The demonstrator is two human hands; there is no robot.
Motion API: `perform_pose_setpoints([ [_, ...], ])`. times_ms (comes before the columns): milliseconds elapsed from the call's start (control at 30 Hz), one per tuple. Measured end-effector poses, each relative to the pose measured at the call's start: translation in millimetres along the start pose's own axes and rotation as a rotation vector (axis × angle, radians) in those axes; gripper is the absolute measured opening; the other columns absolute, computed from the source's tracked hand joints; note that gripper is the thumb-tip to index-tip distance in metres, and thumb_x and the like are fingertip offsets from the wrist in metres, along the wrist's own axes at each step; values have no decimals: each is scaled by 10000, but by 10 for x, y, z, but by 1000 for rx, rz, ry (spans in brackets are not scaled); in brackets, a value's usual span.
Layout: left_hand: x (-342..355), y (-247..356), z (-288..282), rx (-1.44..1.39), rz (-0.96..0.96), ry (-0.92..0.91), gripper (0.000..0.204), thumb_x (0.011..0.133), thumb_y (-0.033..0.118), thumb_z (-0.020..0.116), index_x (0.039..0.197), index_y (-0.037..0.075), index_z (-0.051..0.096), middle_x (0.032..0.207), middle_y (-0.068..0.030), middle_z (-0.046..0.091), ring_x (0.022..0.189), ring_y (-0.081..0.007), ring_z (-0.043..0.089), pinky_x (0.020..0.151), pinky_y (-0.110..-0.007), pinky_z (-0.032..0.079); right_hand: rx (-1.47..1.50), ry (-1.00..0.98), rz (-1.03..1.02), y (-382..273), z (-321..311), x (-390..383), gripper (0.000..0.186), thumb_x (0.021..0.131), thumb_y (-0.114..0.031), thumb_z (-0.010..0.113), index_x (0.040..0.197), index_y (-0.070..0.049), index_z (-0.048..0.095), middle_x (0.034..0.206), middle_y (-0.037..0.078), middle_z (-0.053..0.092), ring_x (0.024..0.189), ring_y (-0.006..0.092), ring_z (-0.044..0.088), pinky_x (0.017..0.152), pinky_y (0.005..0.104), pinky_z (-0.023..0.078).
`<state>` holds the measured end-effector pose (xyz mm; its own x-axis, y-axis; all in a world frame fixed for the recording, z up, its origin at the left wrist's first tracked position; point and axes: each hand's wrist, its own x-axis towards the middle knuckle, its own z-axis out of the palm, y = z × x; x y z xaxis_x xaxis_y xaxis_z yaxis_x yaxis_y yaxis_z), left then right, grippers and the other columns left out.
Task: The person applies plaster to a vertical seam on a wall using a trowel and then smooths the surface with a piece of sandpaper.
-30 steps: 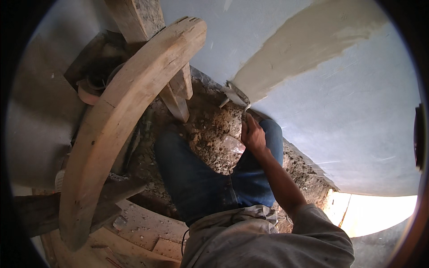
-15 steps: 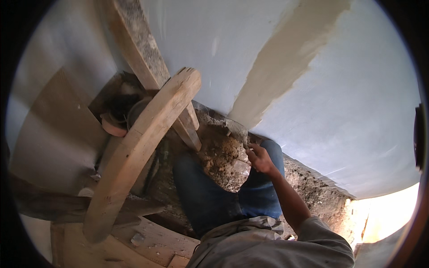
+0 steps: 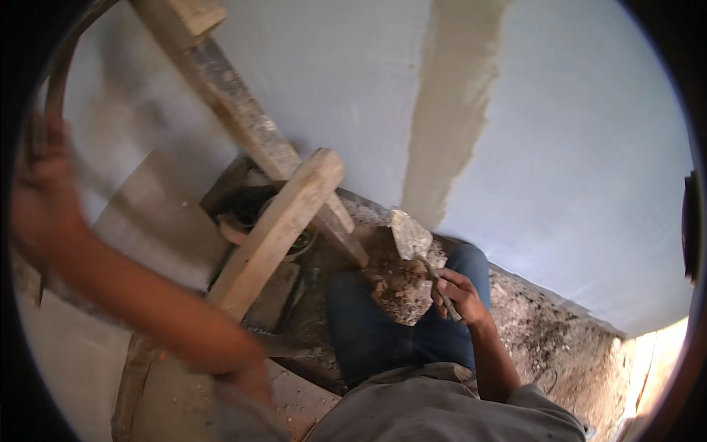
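My right hand [image 3: 458, 293] is closed round the handle of a pointing trowel [image 3: 410, 236]. Dried, pale mortar coats the blade, which points up toward the foot of the wall, above rubble between my knees. At the far left edge my left hand [image 3: 48, 199] is raised beside a brown wooden upright [image 3: 57, 92]. Motion smears its fingers, so whether they grip the wood cannot be made out. A brownish band of damp plaster [image 3: 449, 110] runs down the grey-white wall [image 3: 589, 162] ahead of me.
A thick wooden beam [image 3: 276, 228] slants up on my left and crosses a long plank [image 3: 250, 121] leaning by the wall. Behind them sits a bucket [image 3: 300, 247] with dark contents. Loose soil and rubble [image 3: 526, 317] line the wall's foot at right.
My left arm has come into view and reaches to the far left. The trowel's blade, barely visible before, now shows plainly in my right hand. The whole view has shifted and turned.
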<state>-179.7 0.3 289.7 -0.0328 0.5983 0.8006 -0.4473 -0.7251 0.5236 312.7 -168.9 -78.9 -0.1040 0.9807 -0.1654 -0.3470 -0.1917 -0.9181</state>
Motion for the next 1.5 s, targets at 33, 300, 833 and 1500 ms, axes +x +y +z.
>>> perform_pose_setpoints([
  [33,-369,-255,267,150,59,226,487,1075,341,406,1418,-4,405,1215,-184,576,822,-290,596,759,-407,474,17,-22,-11,48,39,20,325,1018,-225,579,1244,8,603,736,56,579,538,141,548,510,279,464],
  [300,-2074,-1259,673,228,-238,962,551,1062,421,482,1306,-73,479,976,-143,617,625,-232,609,701,-323,512,6,-280,35,96,733,384,298,1005,-108,608,1292,-85,531,822,30,597,641,128,575,562,287,464],
  [833,-2439,-1506,61,845,-153,886,500,1058,448,490,1136,-34,597,1026,-132,666,855,-176,680,627,-287,613,-878,307,-676,1000,772,959,305,903,-69,669,1201,-82,606,958,165,693,787,395,695,670,449,559],
  [1500,-2461,-1505,6,977,-342,744,452,1094,392,430,1038,-8,634,870,-66,663,730,-92,618,638,-267,568,-2125,-52,-1219,-1891,1433,1302,431,750,-26,681,1130,-212,756,868,8,553,848,170,575,732,338,452],
])
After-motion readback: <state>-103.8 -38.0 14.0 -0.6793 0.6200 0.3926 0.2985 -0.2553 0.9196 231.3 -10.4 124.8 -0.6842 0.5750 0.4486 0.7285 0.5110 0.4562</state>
